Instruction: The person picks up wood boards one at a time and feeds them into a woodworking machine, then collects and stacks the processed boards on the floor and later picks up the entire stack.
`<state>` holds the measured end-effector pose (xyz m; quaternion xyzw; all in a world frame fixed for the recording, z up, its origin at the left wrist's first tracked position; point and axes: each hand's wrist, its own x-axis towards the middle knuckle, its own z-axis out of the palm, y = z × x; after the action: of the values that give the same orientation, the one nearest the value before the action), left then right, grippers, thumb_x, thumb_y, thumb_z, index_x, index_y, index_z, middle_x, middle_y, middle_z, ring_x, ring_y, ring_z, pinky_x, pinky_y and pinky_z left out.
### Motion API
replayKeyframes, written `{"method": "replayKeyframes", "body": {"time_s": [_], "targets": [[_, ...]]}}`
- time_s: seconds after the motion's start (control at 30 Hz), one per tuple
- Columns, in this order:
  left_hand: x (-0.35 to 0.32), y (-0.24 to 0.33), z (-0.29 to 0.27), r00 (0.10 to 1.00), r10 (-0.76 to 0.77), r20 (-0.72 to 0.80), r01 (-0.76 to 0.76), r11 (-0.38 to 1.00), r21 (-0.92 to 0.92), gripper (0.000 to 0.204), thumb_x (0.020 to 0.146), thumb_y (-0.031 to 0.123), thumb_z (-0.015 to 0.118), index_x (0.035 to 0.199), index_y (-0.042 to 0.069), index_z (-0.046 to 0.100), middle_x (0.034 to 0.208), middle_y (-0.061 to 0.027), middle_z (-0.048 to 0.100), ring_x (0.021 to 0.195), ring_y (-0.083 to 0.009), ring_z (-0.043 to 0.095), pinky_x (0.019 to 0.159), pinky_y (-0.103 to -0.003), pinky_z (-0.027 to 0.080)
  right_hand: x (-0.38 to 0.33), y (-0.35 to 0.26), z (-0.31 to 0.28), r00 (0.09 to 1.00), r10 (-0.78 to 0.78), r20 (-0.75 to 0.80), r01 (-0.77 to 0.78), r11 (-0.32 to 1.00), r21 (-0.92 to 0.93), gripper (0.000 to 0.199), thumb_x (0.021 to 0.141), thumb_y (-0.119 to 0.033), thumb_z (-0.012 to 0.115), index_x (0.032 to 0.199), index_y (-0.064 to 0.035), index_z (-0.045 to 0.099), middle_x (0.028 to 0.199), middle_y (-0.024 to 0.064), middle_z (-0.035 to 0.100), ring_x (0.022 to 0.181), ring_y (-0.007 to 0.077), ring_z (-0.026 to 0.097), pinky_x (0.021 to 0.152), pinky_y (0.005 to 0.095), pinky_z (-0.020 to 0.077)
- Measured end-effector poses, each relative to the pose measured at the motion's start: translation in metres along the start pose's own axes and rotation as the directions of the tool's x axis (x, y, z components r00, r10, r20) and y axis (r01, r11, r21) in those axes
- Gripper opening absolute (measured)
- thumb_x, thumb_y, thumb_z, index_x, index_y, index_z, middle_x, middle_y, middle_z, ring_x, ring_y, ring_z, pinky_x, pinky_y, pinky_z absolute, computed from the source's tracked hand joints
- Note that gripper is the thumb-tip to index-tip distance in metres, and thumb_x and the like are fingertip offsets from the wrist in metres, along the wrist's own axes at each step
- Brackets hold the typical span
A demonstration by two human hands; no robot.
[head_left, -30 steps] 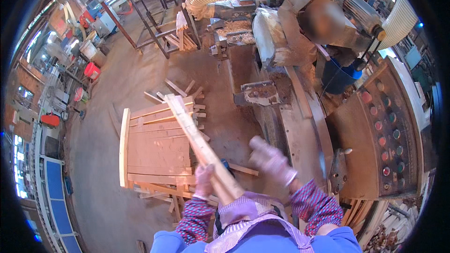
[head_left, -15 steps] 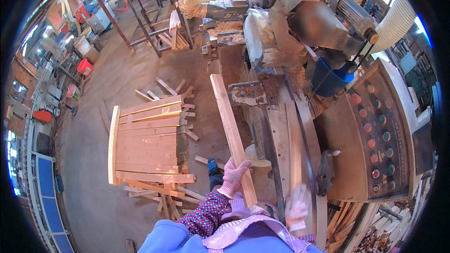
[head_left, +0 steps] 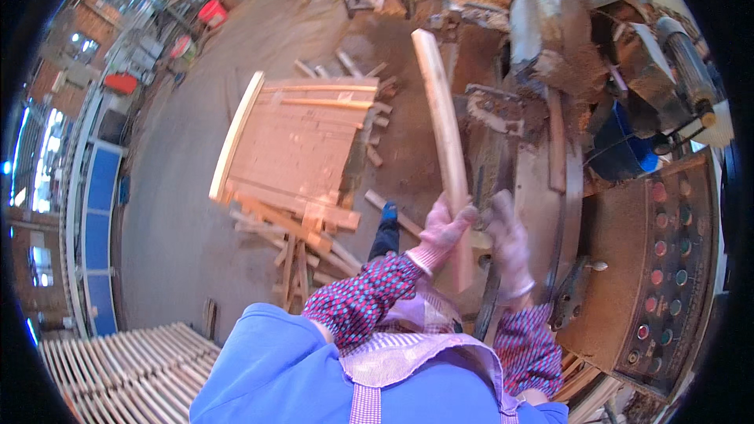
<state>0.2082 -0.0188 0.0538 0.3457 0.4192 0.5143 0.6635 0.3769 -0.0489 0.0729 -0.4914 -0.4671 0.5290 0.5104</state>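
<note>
My left hand (head_left: 446,228), in a pale pink glove, is closed around the lower part of a long wooden strip (head_left: 440,106). The strip slants away from me, its far end tipped to the left. Just right of it my right hand (head_left: 509,243), also gloved and blurred by motion, stretches its fingers forward and holds nothing that I can see. Whether its fingertips touch the strip I cannot tell. Beyond that hand, another wooden strip (head_left: 556,141) lies along the metal bed (head_left: 528,180) of a dusty woodworking machine.
To the left, planks form a stack (head_left: 298,137) with loose offcuts around it. A control panel (head_left: 667,267) with coloured buttons stands at the right, near a blue bucket (head_left: 620,141). Slatted wood (head_left: 133,369) lies at the lower left. A red bucket (head_left: 212,13) stands far left.
My view has swung, shifting the scene rightward and downward. My right hand has left the strip on the machine bed and come up beside my left hand, which keeps its strip; the bed strip lies farther forward.
</note>
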Motion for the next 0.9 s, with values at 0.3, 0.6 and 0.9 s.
{"method": "replayKeyframes", "body": {"time_s": [0.3,0.6,0.9], "targets": [[0.018,0.070,-0.204,0.968,0.214,0.133,-0.182,0.233,0.955,0.082,0.078,0.033,0.077,0.143,0.000,0.042,0.145,-0.0241,0.044,0.136,-0.0358,0.042,0.114,-0.043,0.034,-0.194,-0.007,0.020,0.903,0.056,-0.425,-0.370,0.605,-0.705,0.076,0.087,-0.020,0.066,0.150,0.0029,0.032,0.152,0.0278,0.035,0.143,0.0397,0.034,0.118,0.0431,0.0276],[0.128,0.193,-0.581,0.678,0.454,-0.579,0.714,-0.218,0.666,0.079,0.076,0.042,0.077,0.138,0.006,0.044,0.143,-0.0176,0.047,0.136,-0.0349,0.042,0.109,-0.043,0.040,-0.110,0.033,-0.042,0.929,-0.131,-0.347,-0.364,-0.144,-0.920,0.057,0.105,-0.035,0.036,0.152,-0.0033,0.031,0.157,0.0212,0.031,0.143,0.0412,0.030,0.119,0.0483,0.0231],[0.141,0.201,-0.683,0.803,0.229,-0.550,0.584,-0.117,0.803,0.059,0.077,0.039,0.076,0.121,0.002,0.061,0.114,-0.0223,0.067,0.110,-0.0394,0.063,0.093,-0.044,0.051,0.120,0.027,-0.133,0.930,-0.145,-0.339,-0.366,-0.464,-0.806,0.052,0.104,-0.034,0.040,0.150,-0.0100,0.039,0.157,0.0153,0.034,0.148,0.0325,0.024,0.120,0.0437,0.0182]]}}
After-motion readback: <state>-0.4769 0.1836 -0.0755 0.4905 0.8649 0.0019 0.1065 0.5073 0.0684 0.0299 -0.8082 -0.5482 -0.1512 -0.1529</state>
